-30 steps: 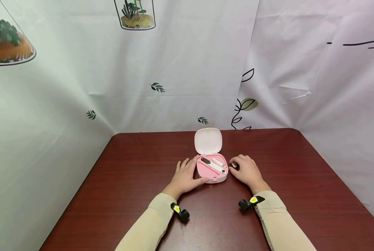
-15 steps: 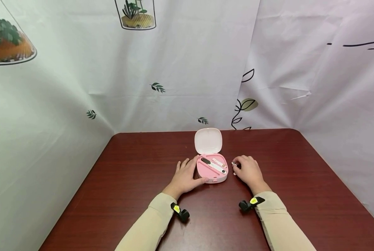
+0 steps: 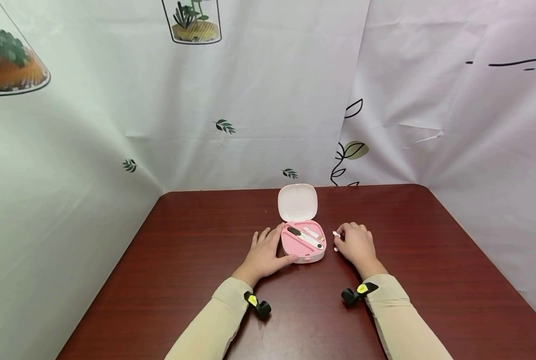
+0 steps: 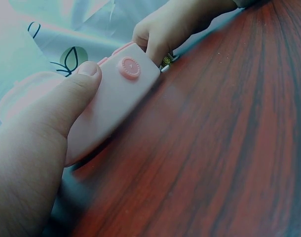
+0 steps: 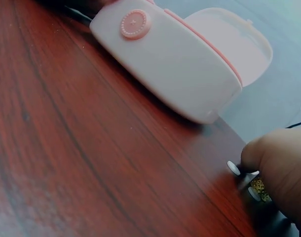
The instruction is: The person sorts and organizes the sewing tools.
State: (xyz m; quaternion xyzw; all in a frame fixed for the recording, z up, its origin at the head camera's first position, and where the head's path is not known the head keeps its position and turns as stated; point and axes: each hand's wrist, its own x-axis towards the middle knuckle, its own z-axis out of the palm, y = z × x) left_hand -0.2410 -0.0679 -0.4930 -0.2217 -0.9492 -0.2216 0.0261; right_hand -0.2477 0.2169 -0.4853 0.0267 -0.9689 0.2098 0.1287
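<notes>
An open pink case (image 3: 295,247) lies on the dark red table (image 3: 196,260) with its white lid (image 3: 297,202) tipped back. Inside it are a black-and-white tool (image 3: 305,237) and a shorter pink-white tool (image 3: 314,232). My left hand (image 3: 274,245) holds the case's left side, with its thumb (image 4: 86,74) on the front wall (image 4: 116,98) near a round pink button (image 4: 130,67). My right hand (image 3: 341,238) rests just right of the case and pinches a small white-tipped item (image 3: 336,234). That white-tipped item (image 5: 246,180) looks metallic with a gold speck and is partly hidden by my fingers (image 5: 281,163).
White sheets printed with leaves and plants (image 3: 225,126) close off the table at the back and both sides. The case (image 5: 175,59) stands near the table's middle. Small black clips sit at both beige sleeves (image 3: 259,305).
My right hand has drawn slightly away from the case, and its fingers have curled onto the small item. The left hand and the case stay put.
</notes>
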